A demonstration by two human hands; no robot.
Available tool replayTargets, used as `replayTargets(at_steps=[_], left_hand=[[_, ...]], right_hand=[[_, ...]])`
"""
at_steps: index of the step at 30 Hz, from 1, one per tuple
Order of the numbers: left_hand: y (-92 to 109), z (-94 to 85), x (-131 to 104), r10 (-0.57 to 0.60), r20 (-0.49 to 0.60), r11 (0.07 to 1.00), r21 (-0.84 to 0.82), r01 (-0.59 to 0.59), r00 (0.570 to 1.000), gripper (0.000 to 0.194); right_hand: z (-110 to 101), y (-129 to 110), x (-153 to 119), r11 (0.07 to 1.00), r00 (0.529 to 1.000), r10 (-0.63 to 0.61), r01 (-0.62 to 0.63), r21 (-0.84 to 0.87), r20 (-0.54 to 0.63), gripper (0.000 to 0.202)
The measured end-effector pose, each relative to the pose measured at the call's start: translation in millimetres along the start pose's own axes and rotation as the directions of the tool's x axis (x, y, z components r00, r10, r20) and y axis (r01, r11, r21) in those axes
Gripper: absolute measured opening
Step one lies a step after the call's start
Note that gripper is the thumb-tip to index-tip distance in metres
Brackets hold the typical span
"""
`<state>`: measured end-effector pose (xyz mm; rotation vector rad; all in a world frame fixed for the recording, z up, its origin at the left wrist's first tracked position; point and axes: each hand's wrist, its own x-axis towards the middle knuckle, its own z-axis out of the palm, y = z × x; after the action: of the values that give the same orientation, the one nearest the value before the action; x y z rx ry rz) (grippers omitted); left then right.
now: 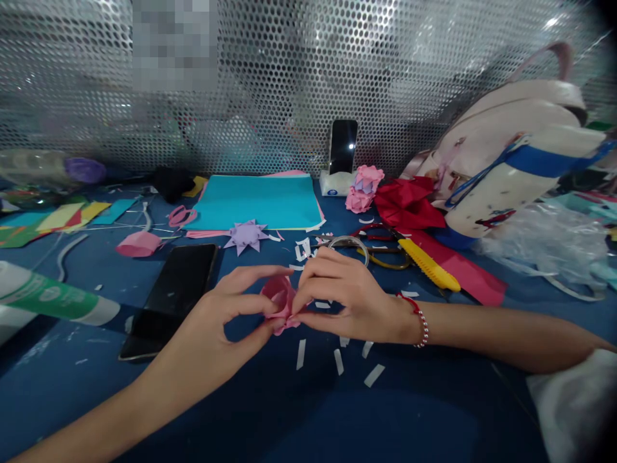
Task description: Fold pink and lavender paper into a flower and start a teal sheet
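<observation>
A small pink folded-paper piece [278,292], rounded and hollow like a cup, is held between both hands above the blue table. My left hand [236,312] pinches its left and lower edge between thumb and fingers. From the other side, my right hand [344,292] grips its right edge with thumb and forefinger; the fingertips hide part of the paper. White paper strips [301,354] lie scattered under and around the hands. Just beyond them are a roll of clear tape [351,240] and a lilac paper star [245,236].
A black phone [176,289] and a glue tube [58,297] lie left. Blue paper sheets [255,200] lie at the back. Scissors [385,247], a yellow cutter [429,263], a red paper shape [409,202] and a bottle [511,186] are to the right. A perforated metal panel [270,83] stands behind.
</observation>
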<state>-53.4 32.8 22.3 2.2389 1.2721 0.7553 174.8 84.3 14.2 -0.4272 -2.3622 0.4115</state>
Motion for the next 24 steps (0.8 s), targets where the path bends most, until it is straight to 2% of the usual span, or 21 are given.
replayTargets(at_steps=[7, 13, 19, 21, 24], left_hand=[[2.1, 1.5, -0.9, 0.105, -0.016, 0.987, 0.122, -0.102, 0.994, 0.019], [6.4, 0.9, -0.4, 0.191, 0.002, 0.944, 0.275, -0.184, 0.982, 0.023], [7.8, 1.7, 0.5, 0.263, 0.06, 0.877, 0.401, -0.265, 0.963, 0.022], [8.1, 1.3, 0.2, 0.272, 0.094, 0.863, 0.418, -0.286, 0.958, 0.023], [8.2, -0.2, -0.6, 0.285, 0.107, 0.85, 0.431, -0.303, 0.953, 0.025]], right_hand=[[-0.3, -2.8, -1.1, 0.997, 0.999, 0.043, -0.042, -0.065, 0.023, 0.013], [-1.6, -3.5, -2.4, 0.959, 0.993, -0.03, 0.062, -0.278, 0.115, 0.019], [-0.3, -6.9, -0.7, 0.824, 0.974, -0.202, 0.224, -0.52, 0.099, 0.025], [-1.1, -8.3, 0.6, 0.805, 0.968, -0.235, 0.243, -0.541, 0.085, 0.024], [-2.9, -8.1, 1.4, 0.84, 0.972, -0.201, 0.234, -0.489, 0.119, 0.026]])
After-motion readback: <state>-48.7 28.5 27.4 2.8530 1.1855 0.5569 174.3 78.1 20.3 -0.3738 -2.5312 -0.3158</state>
